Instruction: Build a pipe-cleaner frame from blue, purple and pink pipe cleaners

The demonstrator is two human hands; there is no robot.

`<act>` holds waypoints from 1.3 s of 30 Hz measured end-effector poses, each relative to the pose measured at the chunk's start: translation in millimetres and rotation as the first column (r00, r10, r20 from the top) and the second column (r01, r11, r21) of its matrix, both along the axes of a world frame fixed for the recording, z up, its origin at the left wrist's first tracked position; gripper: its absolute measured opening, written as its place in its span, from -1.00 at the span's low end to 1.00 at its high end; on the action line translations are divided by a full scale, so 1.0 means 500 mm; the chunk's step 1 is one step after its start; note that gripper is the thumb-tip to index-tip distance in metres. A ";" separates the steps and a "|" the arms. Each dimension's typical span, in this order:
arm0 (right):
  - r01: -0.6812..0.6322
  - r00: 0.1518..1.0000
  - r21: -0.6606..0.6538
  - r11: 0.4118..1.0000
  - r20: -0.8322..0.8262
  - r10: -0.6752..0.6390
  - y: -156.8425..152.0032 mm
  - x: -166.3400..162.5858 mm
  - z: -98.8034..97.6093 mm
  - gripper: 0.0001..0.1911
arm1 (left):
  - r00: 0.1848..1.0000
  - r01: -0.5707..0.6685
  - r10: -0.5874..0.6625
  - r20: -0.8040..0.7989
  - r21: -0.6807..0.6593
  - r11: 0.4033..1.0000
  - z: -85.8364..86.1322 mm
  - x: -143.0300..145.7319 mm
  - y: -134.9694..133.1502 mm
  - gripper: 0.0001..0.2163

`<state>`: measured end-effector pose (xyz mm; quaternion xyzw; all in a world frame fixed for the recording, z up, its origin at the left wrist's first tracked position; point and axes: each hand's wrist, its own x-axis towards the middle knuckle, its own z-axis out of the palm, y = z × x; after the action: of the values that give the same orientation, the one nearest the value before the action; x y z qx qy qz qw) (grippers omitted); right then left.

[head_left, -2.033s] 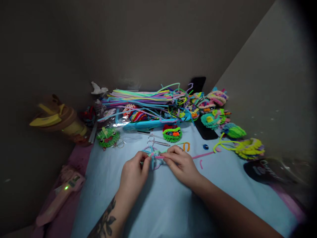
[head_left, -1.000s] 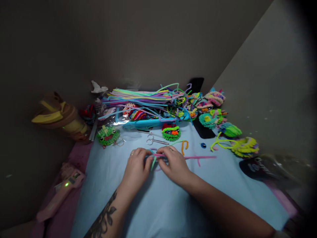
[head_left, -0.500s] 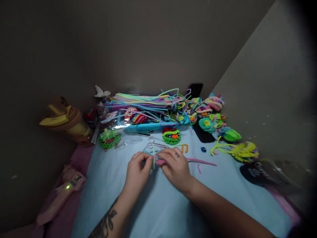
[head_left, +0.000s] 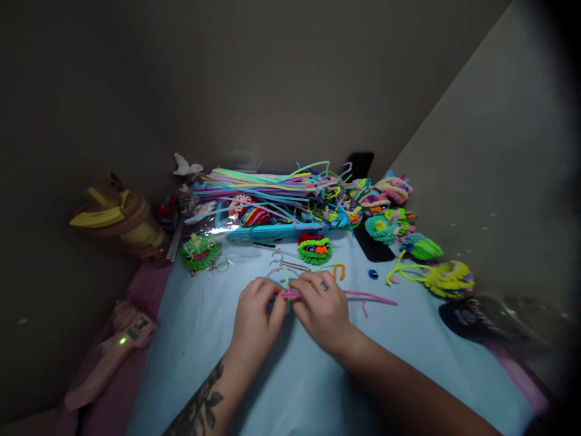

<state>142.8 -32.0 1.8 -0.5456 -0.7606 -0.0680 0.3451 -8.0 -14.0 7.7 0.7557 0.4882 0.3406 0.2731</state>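
Note:
Between my fingers are pipe cleaners. My left hand (head_left: 258, 312) pinches the near end of a pink pipe cleaner (head_left: 370, 296) close to where it crosses others. My right hand (head_left: 320, 306) is closed on the same pink strand, whose free end sticks out to the right. Green and lilac pipe cleaners (head_left: 285, 276) stand up behind my fingertips, and the crossing point is partly hidden by them. Just beyond lie scissors (head_left: 288, 263). A short pink scrap (head_left: 365, 309) and a bent orange piece (head_left: 339, 271) rest right of my right hand.
A blue tray (head_left: 272, 231) at the back holds bundled pipe cleaners (head_left: 258, 181). A green figure with eyes (head_left: 315, 249) sits before it; another (head_left: 201, 252) is at left. Several fuzzy pieces (head_left: 449, 278) line the right. A brown cup (head_left: 120, 215) and pink device (head_left: 113, 357) stand left.
My left hand has shifted slightly right, nearer my right hand. The pink strand's end now reaches the left fingertips, and the green crossing piece is more covered.

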 end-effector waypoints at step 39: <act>-0.147 0.981 -0.305 0.941 -0.168 0.099 0.002 0.055 -0.009 -0.83 | 0.972 0.086 -0.095 -0.214 -0.050 0.995 0.019 -0.031 0.018 -0.85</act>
<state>170.2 -30.8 -2.9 -0.5485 -0.7664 0.1174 0.3130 -23.7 -4.9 17.1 0.8040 0.4869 0.2336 0.2489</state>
